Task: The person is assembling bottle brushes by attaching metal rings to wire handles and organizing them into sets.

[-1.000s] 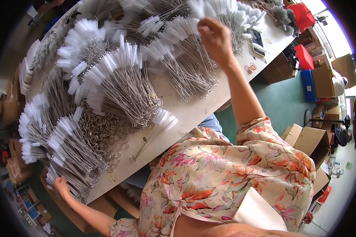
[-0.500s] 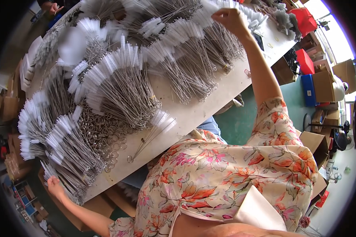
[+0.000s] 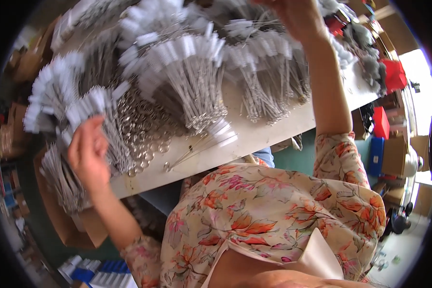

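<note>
Wire-handled brushes with white bristle heads lie in bundles across the table. My left hand (image 3: 89, 153) is raised over the left end, fingers apart and slightly blurred, with nothing visible in it. It covers part of one brush bundle (image 3: 113, 129); another bundle (image 3: 65, 177) lies just beside it at the table's corner. My right hand (image 3: 300, 19) reaches to the far side, above the brushes at the back. Its fingertips run out of the picture at the top, so what it holds, if anything, is hidden.
Metal rings (image 3: 141, 122) lie heaped between the bundles. A few loose brushes (image 3: 199, 146) rest near the front edge of the white table (image 3: 247, 137). An open cardboard box (image 3: 93, 228) stands below the left corner. Red bins (image 3: 393, 76) are at the far right.
My left hand has left the bundle at the table's left corner and moved up and inward. My right hand has gone farther away, partly out of the picture. The whole view has shifted.
</note>
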`<action>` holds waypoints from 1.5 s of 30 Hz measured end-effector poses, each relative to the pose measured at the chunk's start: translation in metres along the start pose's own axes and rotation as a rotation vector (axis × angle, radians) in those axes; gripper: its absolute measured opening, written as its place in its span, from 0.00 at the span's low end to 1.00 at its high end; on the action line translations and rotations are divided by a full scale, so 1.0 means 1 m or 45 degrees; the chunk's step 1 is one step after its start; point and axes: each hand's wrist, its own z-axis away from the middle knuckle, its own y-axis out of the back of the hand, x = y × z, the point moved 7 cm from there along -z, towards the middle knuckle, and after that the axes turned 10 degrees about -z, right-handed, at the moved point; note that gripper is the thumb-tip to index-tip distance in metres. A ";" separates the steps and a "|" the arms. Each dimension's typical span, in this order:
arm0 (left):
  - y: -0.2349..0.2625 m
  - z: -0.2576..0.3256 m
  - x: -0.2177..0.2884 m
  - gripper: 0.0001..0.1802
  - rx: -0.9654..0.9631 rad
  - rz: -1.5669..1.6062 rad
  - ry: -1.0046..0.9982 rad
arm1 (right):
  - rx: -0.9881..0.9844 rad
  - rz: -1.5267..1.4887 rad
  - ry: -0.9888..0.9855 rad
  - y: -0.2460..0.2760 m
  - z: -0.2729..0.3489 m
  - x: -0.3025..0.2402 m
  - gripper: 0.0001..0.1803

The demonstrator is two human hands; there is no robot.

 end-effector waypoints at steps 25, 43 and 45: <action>-0.065 0.039 0.042 0.39 -0.051 -0.330 -1.062 | -0.321 -0.646 -0.858 -0.154 0.129 0.103 0.10; -0.087 0.082 0.034 0.13 -0.419 -0.399 -1.128 | -0.880 -0.092 -1.173 -0.156 0.187 0.077 0.10; -0.088 0.083 0.011 0.16 -0.403 -0.654 -0.890 | -0.966 0.344 -0.918 -0.130 0.195 0.079 0.08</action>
